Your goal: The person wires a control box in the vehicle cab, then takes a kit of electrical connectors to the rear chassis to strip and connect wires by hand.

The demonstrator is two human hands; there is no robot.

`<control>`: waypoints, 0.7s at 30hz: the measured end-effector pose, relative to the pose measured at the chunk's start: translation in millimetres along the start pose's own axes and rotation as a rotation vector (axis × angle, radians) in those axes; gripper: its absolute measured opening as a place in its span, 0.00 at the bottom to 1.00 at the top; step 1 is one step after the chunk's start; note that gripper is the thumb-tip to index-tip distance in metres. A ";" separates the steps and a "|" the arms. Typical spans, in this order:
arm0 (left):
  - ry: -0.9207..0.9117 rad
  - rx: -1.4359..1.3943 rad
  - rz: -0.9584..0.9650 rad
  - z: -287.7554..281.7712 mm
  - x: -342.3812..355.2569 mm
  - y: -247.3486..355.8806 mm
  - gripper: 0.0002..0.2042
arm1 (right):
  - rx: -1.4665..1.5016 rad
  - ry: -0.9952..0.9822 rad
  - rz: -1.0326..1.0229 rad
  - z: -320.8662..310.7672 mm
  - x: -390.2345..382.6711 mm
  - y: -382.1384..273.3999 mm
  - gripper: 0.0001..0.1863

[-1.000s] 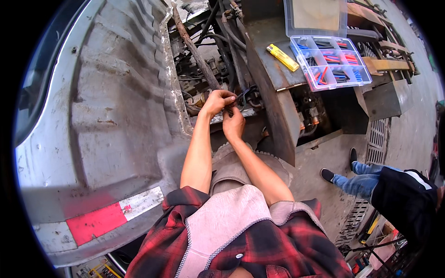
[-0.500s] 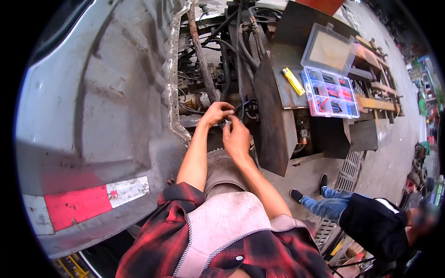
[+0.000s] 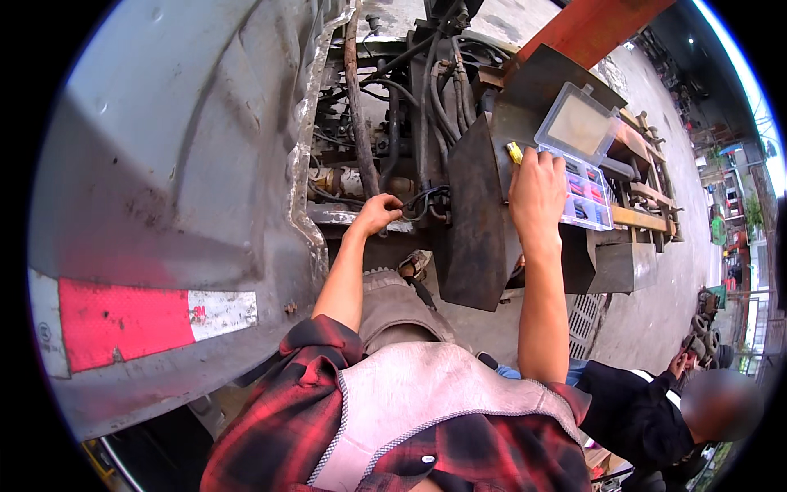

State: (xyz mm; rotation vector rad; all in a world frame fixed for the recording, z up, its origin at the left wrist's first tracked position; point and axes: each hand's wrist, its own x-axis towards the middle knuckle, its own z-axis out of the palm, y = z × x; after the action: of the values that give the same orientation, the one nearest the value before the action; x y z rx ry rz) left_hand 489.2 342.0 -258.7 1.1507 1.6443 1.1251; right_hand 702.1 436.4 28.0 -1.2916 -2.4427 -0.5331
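My left hand is closed in a pinch on a thin dark wire in the gap between the vehicle panel and a dark metal box. Over that box's top, my right hand has its fingers bent down onto a yellow lighter. Only the lighter's far end shows; the hand covers the rest. Just right of this hand lies a clear plastic compartment case, its lid raised, with red, blue and black tubing pieces inside. The right hand hides part of the case.
A grey body panel with a red-and-white reflective strip fills the left. Hoses and a rusty bar run through the gap. The dark metal box has upright edges. A person is at lower right.
My right hand has left the wire beside my left hand and moved right and away to the lighter. My left hand stays at the wire. The view has shifted slightly.
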 end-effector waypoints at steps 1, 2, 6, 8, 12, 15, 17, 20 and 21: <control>-0.021 -0.038 -0.047 0.3 -1.8 -0.8 0.13 | -0.010 -0.018 -0.020 1.2 1.2 0.2 0.09; -0.044 -0.077 -0.093 0.7 -3.2 -1.5 0.13 | -0.022 -0.037 -0.039 2.1 2.8 0.8 0.09; -0.020 -0.196 -0.037 -4.3 -7.5 -15.8 0.13 | -0.048 -0.113 -0.080 6.1 14.5 1.6 0.09; -0.012 -0.196 -0.012 -5.6 -7.2 -17.2 0.13 | -0.061 -0.182 -0.088 11.3 20.9 6.8 0.09; 0.004 -0.242 0.011 -3.5 -10.9 -5.1 0.13 | -0.057 -0.201 -0.076 8.3 26.3 9.8 0.07; 0.042 -0.258 0.015 -12.3 -13.0 -10.1 0.13 | 0.152 -0.039 -0.012 -18.5 23.6 -30.3 0.10; 0.034 -0.296 -0.051 -10.0 -17.1 -6.6 0.13 | 0.503 -0.033 0.044 -22.5 3.2 -53.4 0.11; 0.071 -0.319 -0.031 -4.4 -12.2 7.1 0.14 | 1.103 -0.191 0.239 6.9 -56.2 -95.6 0.15; 0.090 -0.322 -0.013 -0.4 -8.6 10.8 0.14 | 1.151 -0.310 0.333 30.2 -80.3 -102.1 0.16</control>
State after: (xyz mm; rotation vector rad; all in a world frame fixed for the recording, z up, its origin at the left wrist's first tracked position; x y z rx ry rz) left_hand 493.5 335.6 -247.2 0.8918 1.4669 1.3905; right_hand 656.5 340.1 -52.2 -1.1834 -2.0132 1.0737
